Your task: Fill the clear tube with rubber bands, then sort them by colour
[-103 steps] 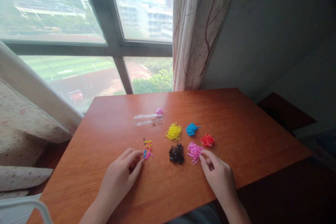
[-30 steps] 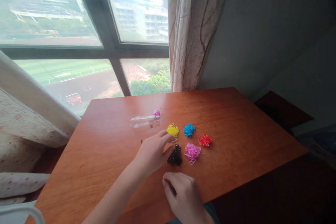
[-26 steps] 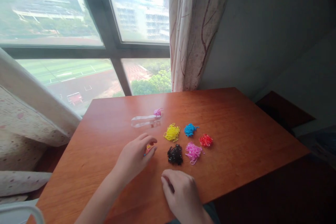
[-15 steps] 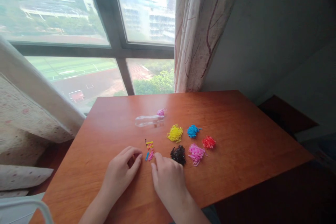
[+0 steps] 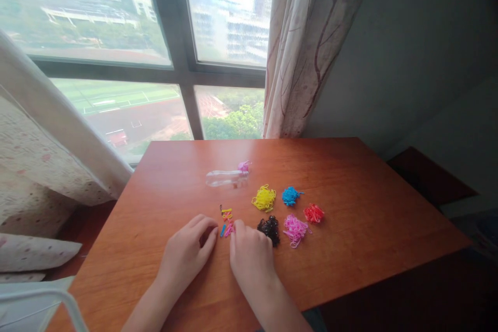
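Small rubber bands in black, yellow, orange, pink and blue lie in a short column on the wooden table [image 5: 187, 290]. Just left of the blue band [image 5: 223, 230] rests my left hand [image 5: 189, 246], fingers curled and thumb tip close to the fingertips. On the other side, the fingertips of my right hand [image 5: 252, 257] are bent together at the pink bands [image 5: 229, 228]. Whether either hand pinches a band is hidden. Close by my right knuckles sits a black pile of rubber bands [image 5: 270, 231], partly covered by the hand.
Further right are piles of yellow bands [image 5: 264, 198], blue bands [image 5: 291, 195], pink bands [image 5: 296, 229] and red bands [image 5: 313, 213]. A clear plastic object [image 5: 225, 178] with a pink item [image 5: 244, 166] lies towards the window. Curtains [image 5: 299, 52] flank the glass.
The whole view has shifted slightly, so the table and hands appear a little further right. My right fingertips have come in closer to the pink bands; my left hand looks much the same.
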A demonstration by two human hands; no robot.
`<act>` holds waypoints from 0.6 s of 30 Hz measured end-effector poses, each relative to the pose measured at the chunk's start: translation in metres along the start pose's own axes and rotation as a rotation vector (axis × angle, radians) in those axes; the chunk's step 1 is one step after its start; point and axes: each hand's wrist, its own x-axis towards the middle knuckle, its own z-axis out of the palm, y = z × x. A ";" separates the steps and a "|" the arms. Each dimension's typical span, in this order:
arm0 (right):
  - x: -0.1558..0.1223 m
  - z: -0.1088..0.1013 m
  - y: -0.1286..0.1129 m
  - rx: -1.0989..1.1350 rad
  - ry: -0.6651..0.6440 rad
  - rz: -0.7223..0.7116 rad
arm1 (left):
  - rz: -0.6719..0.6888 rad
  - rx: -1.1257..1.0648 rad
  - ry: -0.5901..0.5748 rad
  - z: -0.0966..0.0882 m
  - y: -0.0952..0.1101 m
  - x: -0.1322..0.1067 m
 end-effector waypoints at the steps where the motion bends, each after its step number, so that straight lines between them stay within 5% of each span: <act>1: 0.001 0.000 0.000 -0.005 -0.009 -0.003 | 0.003 0.001 0.001 0.000 0.000 0.000; 11: -0.002 -0.005 0.010 0.019 0.099 0.014 | 0.004 -0.009 -0.025 -0.001 0.001 0.001; 18: -0.017 -0.035 0.075 0.159 0.358 0.069 | 0.022 0.025 -0.012 -0.001 0.000 0.000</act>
